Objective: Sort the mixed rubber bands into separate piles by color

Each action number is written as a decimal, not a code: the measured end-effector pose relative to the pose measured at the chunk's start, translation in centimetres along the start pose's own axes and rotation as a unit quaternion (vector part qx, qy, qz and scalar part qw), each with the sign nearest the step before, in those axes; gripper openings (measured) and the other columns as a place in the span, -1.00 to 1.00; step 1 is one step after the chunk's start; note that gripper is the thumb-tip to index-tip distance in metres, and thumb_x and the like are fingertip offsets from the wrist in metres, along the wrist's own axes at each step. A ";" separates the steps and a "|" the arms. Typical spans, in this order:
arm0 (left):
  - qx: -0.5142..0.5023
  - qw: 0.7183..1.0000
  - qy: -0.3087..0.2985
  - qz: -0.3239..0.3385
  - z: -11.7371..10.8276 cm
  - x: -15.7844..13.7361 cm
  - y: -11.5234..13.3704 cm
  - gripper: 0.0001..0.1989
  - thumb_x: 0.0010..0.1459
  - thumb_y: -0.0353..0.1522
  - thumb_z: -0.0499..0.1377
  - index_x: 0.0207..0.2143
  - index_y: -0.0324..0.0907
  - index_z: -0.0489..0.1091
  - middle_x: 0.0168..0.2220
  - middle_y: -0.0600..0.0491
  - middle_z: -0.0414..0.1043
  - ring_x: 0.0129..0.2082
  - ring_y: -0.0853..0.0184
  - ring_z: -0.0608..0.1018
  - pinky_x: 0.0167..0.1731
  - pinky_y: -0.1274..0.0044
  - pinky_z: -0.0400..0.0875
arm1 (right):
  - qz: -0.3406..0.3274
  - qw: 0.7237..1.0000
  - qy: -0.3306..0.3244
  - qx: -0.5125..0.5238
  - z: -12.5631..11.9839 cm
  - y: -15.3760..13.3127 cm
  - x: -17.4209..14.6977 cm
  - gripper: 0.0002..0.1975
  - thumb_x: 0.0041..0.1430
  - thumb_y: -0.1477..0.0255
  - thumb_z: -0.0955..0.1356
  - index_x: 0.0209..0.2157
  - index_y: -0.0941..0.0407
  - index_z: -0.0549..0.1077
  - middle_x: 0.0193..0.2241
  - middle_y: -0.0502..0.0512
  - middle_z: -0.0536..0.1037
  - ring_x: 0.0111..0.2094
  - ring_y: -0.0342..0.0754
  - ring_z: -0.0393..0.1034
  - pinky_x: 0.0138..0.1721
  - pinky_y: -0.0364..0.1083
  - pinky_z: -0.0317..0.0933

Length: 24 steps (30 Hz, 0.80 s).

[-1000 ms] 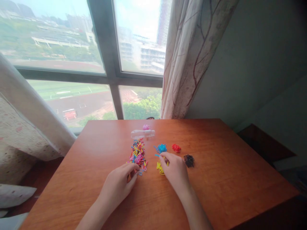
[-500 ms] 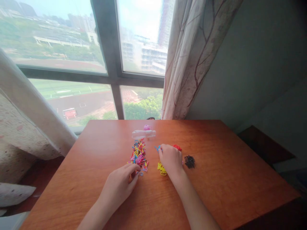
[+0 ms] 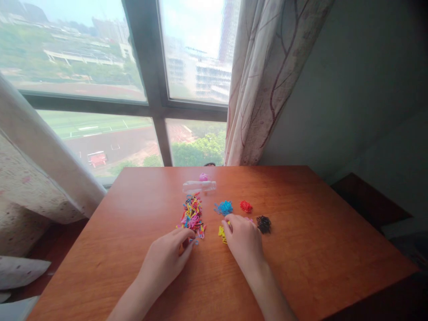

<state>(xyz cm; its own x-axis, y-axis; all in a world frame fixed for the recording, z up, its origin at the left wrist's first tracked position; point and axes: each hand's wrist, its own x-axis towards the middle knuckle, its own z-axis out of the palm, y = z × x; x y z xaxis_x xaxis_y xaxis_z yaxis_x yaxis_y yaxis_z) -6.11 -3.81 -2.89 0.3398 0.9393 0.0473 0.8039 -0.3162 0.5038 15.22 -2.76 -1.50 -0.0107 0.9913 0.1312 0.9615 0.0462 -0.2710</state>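
Observation:
A mixed heap of small coloured rubber bands (image 3: 191, 214) lies in the middle of the wooden table (image 3: 317, 249). To its right sit small sorted clusters: blue bands (image 3: 224, 207), red bands (image 3: 246, 206), black bands (image 3: 264, 224) and yellow bands (image 3: 221, 232). My left hand (image 3: 167, 258) rests on the table with its fingertips at the near end of the mixed heap. My right hand (image 3: 243, 240) lies over the yellow cluster, fingers curled down, partly hiding it. Whether either hand pinches a band is not visible.
A clear plastic tube (image 3: 199, 186) with a pink cap (image 3: 203, 177) lies on its side beyond the heap. Patterned curtains (image 3: 267, 80) hang at both sides of a large window (image 3: 100, 89). A dark low piece of furniture (image 3: 371, 200) stands to the right of the table.
My right hand reached forward to the blue cluster half a second ago and has now drawn back over the yellow cluster. My left hand has stayed at the heap's near end.

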 end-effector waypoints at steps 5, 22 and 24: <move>0.018 1.000 0.003 0.001 0.1 0.5 0.3 -0.80 0.25 -0.32 0.03 -0.27 -0.08 0.45 -0.37 0.11 0.54 -0.43 0.37 0.53 -0.44 0.60 0.30 | -0.046 0.989 0.029 0.134 1.4 -1.4 -4.0 -0.85 0.23 0.53 0.33 -0.41 0.05 0.45 -0.46 -0.06 0.54 -0.42 -0.12 0.42 -0.40 -0.17 0.02; 0.182 0.982 -0.041 -0.014 -0.4 10.0 5.5 -0.75 0.25 -0.36 0.01 -0.31 -0.20 0.48 -0.30 -0.13 0.58 -0.32 0.18 0.62 -0.39 0.50 0.34 | -0.079 0.973 0.013 0.219 4.7 -3.2 -7.4 -0.85 0.12 0.58 0.30 -0.46 0.05 0.39 -0.50 -0.08 0.51 -0.45 -0.13 0.38 -0.41 -0.17 0.01; 0.184 0.982 -0.045 -0.020 0.0 10.6 5.7 -0.75 0.23 -0.38 0.02 -0.32 -0.22 0.49 -0.30 -0.17 0.58 -0.33 0.17 0.62 -0.39 0.48 0.35 | -0.079 0.973 0.013 0.216 4.6 -3.3 -7.5 -0.85 0.12 0.57 0.30 -0.46 0.05 0.39 -0.50 -0.09 0.51 -0.46 -0.13 0.38 -0.41 -0.17 0.01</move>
<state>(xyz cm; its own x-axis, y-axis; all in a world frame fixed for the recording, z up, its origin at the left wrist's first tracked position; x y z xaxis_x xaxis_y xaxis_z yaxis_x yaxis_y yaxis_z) 2.09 4.38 0.44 0.3329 0.9416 -0.0504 0.9338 -0.3218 0.1566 10.89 -9.76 -6.01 -0.1369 0.9643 0.2265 0.7436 0.2511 -0.6197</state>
